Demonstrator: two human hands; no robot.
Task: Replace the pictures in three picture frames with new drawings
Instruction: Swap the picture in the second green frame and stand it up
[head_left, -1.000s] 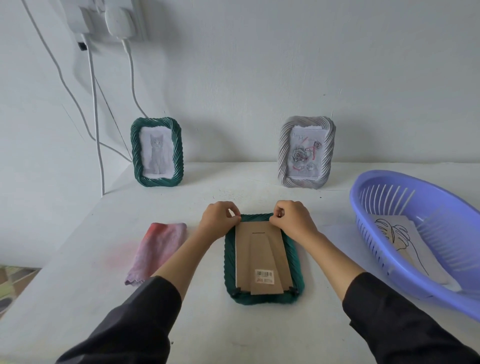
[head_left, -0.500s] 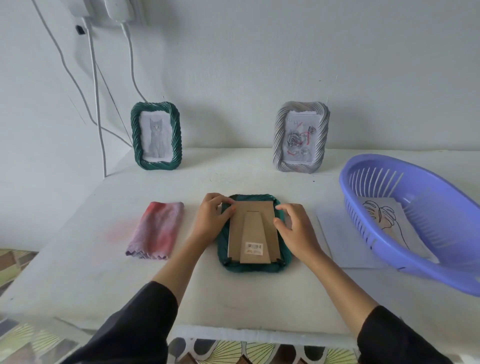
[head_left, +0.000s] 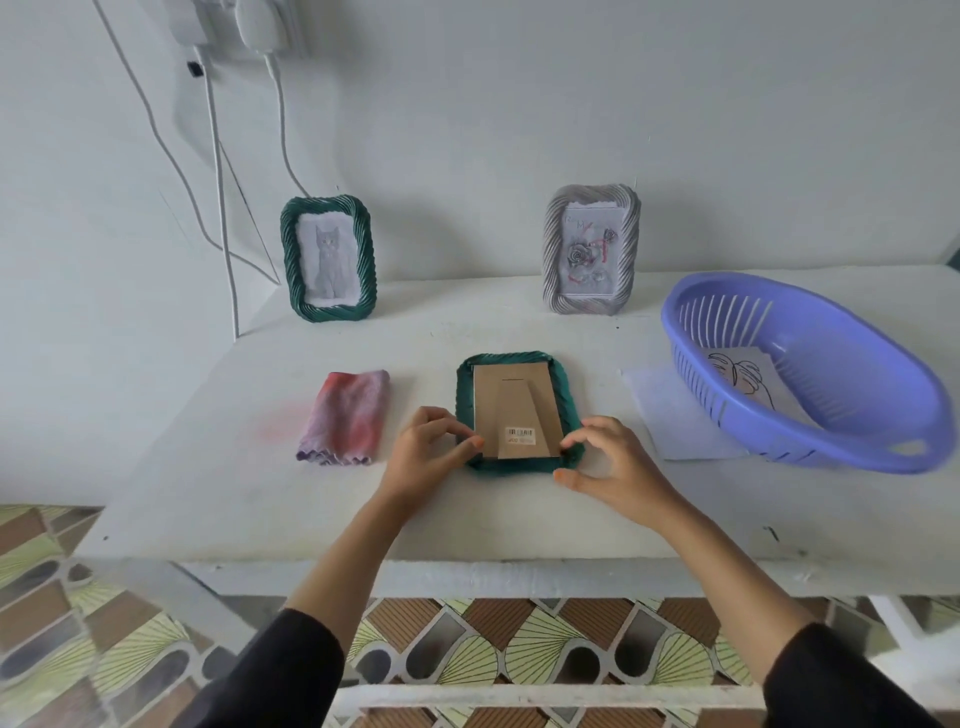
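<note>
A dark green picture frame (head_left: 567, 410) lies face down in the middle of the white table (head_left: 467, 519), with its brown cardboard back (head_left: 511, 400) up. My left hand (head_left: 428, 454) has curled fingers at the frame's near left corner, thumb tip on the back's edge. My right hand (head_left: 610, 467) pinches the near right corner between forefinger and thumb. A second green frame (head_left: 328, 260) with a cat picture and a grey frame (head_left: 591, 249) with a rose drawing stand against the wall. A line drawing (head_left: 743, 384) lies in the purple basket (head_left: 810, 447).
A blank white sheet (head_left: 670, 421) lies on the table, partly under the basket at the right. A folded pink and purple cloth (head_left: 345, 415) lies left of the frame. White cables (head_left: 221, 208) hang down the wall at the back left. The table's front edge (head_left: 467, 561) is near my forearms.
Both hands have slid from the far corners of the frame's back down its sides to the near corners. The view has pulled back, so the table's front edge and the floor show.
</note>
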